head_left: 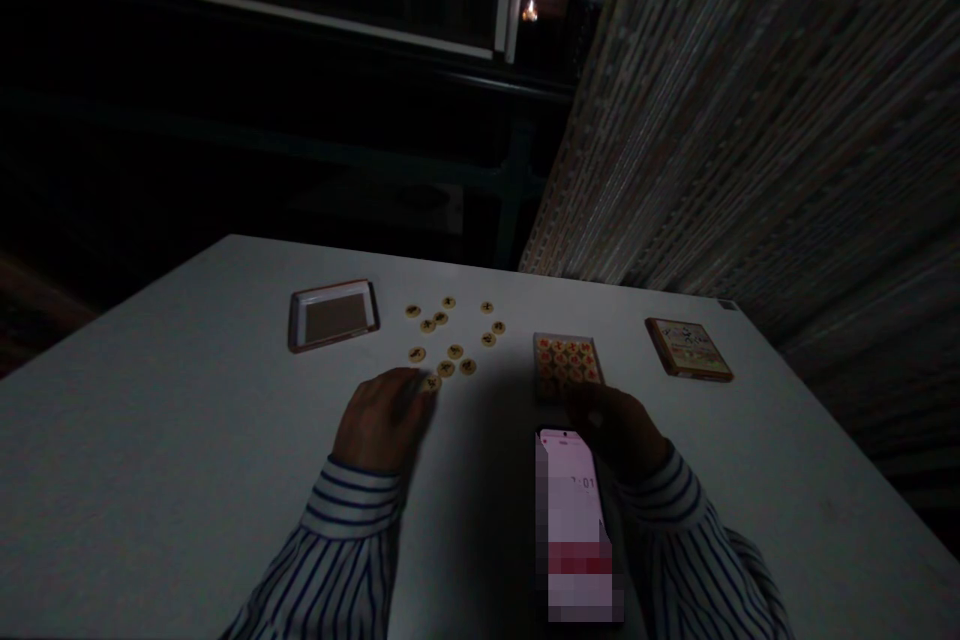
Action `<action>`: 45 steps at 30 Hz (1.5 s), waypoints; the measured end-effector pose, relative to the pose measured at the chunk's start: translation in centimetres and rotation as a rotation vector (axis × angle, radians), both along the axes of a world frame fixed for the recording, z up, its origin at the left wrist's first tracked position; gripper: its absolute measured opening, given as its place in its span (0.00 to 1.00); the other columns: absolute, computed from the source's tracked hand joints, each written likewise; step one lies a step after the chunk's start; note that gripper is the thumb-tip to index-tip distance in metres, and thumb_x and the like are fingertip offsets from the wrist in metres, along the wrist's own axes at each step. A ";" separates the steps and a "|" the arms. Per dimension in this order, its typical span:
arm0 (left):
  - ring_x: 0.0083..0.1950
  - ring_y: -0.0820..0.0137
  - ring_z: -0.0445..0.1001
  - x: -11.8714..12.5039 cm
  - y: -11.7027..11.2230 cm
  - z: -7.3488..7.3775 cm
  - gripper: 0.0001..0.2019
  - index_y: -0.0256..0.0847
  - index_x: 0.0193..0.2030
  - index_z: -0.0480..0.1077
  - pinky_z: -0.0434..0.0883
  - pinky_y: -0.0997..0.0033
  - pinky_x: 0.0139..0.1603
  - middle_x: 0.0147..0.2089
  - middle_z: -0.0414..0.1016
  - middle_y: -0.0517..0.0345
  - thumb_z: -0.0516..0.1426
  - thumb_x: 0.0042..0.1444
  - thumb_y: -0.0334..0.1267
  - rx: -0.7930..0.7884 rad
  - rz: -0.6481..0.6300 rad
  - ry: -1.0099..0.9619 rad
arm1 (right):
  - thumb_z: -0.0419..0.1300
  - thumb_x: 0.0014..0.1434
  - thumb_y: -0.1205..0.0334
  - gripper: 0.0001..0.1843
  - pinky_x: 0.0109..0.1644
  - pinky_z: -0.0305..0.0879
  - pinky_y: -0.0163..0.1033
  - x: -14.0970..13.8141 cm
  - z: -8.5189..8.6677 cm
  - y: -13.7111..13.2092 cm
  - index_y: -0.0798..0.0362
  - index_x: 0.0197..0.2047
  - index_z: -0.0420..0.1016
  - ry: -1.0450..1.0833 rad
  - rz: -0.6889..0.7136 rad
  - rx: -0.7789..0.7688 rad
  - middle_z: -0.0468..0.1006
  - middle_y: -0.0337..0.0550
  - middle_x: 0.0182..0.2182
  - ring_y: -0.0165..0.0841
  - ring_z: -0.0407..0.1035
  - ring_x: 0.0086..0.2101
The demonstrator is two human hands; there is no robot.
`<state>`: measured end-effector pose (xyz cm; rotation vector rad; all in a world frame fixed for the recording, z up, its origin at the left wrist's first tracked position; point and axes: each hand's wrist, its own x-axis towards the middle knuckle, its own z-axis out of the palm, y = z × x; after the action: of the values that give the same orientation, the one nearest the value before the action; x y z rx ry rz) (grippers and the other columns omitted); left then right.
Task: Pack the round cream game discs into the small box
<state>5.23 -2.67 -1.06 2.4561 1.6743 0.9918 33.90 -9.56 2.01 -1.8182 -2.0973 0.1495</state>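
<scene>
My left hand [381, 418] is low over the table with its fingers curled, and a round Chinese chess piece [431, 383] with a dark character shows at its fingertips. Several more dark-lettered pieces [454, 351] lie scattered just beyond it. My right hand [619, 428] is closed at the near edge of a small open box [537, 370] packed with rows of red-lettered pieces [564, 360]. Its fingertips cover the nearest part of the box; whatever they hold is hidden in shadow. Below that hand lies a lit phone [574, 510], partly blurred.
An open tray-like lid [298, 332] rests at the left of the white table [187, 420]. A flat box with a printed top [688, 350] is at the right. Behind the table's far edge hangs a string curtain [675, 120], beside a dark window frame [502, 0].
</scene>
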 end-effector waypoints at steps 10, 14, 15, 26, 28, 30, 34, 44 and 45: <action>0.46 0.60 0.67 -0.4 0.6 -0.9 0.19 0.36 0.45 0.67 0.65 0.59 0.48 0.46 0.70 0.46 0.50 0.51 0.46 0.040 -0.026 0.115 | 0.51 0.54 0.64 0.11 0.37 0.61 0.36 -4.6 0.1 -0.2 0.53 0.39 0.71 -0.044 0.311 0.069 0.75 0.44 0.30 0.31 0.68 0.32; 0.49 0.58 0.65 -0.5 1.1 -1.8 0.19 0.34 0.42 0.69 0.63 0.57 0.50 0.47 0.68 0.42 0.52 0.49 0.47 0.103 -0.026 0.120 | 0.51 0.55 0.62 0.12 0.40 0.60 0.38 -5.8 0.5 1.1 0.52 0.41 0.71 -0.119 0.366 0.014 0.75 0.45 0.34 0.32 0.68 0.36; 0.49 0.58 0.65 -0.6 1.1 -2.1 0.19 0.34 0.41 0.70 0.62 0.56 0.51 0.47 0.68 0.42 0.53 0.49 0.47 0.112 -0.020 0.123 | 0.51 0.55 0.62 0.12 0.41 0.60 0.39 -6.1 0.6 1.5 0.52 0.42 0.71 -0.139 0.378 0.002 0.75 0.45 0.35 0.33 0.68 0.37; 0.56 0.52 0.59 -0.1 1.2 -2.7 0.15 0.41 0.40 0.71 0.58 0.48 0.51 0.52 0.65 0.45 0.53 0.49 0.47 0.036 0.050 0.199 | 0.48 0.56 0.61 0.15 0.39 0.62 0.40 -10.6 1.2 5.4 0.50 0.45 0.68 -0.386 0.373 -0.152 0.75 0.45 0.37 0.35 0.68 0.38; 0.56 0.52 0.58 0.2 1.2 -2.4 0.15 0.41 0.39 0.71 0.57 0.47 0.51 0.52 0.65 0.44 0.53 0.49 0.46 0.027 0.057 0.191 | 0.47 0.56 0.61 0.15 0.39 0.62 0.41 -11.0 1.1 5.8 0.50 0.45 0.68 -0.417 0.381 -0.171 0.74 0.47 0.39 0.36 0.68 0.39; 0.56 0.51 0.59 0.5 1.2 -2.2 0.14 0.41 0.39 0.72 0.57 0.47 0.51 0.52 0.65 0.43 0.54 0.49 0.45 0.012 0.058 0.203 | 0.47 0.56 0.61 0.16 0.39 0.63 0.41 -11.2 1.0 6.0 0.52 0.46 0.68 -0.449 0.381 -0.192 0.72 0.50 0.42 0.37 0.68 0.40; 0.56 0.52 0.59 0.9 1.2 -2.0 0.13 0.42 0.38 0.72 0.57 0.48 0.52 0.53 0.65 0.45 0.54 0.48 0.43 0.001 0.088 0.215 | 0.45 0.58 0.61 0.17 0.40 0.63 0.41 -11.3 1.0 6.0 0.52 0.48 0.66 -0.482 0.381 -0.211 0.69 0.52 0.47 0.37 0.67 0.42; 0.56 0.52 0.59 1.1 1.4 -2.0 0.12 0.41 0.36 0.73 0.57 0.47 0.51 0.54 0.64 0.45 0.53 0.50 0.43 -0.016 0.070 0.228 | 0.46 0.57 0.63 0.18 0.40 0.63 0.42 -10.5 1.8 5.4 0.53 0.49 0.65 -0.424 0.380 -0.232 0.72 0.49 0.43 0.37 0.68 0.40; 0.56 0.52 0.59 1.1 1.4 -2.0 0.12 0.41 0.36 0.73 0.57 0.47 0.52 0.54 0.64 0.45 0.53 0.50 0.43 -0.011 0.071 0.221 | 0.46 0.56 0.62 0.18 0.40 0.63 0.42 -10.4 1.8 5.4 0.53 0.49 0.65 -0.415 0.375 -0.217 0.73 0.49 0.42 0.37 0.68 0.40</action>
<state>6.36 -1.26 -3.05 2.5989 1.8338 0.7362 23.46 -4.21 3.81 -1.6568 -2.8041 0.1025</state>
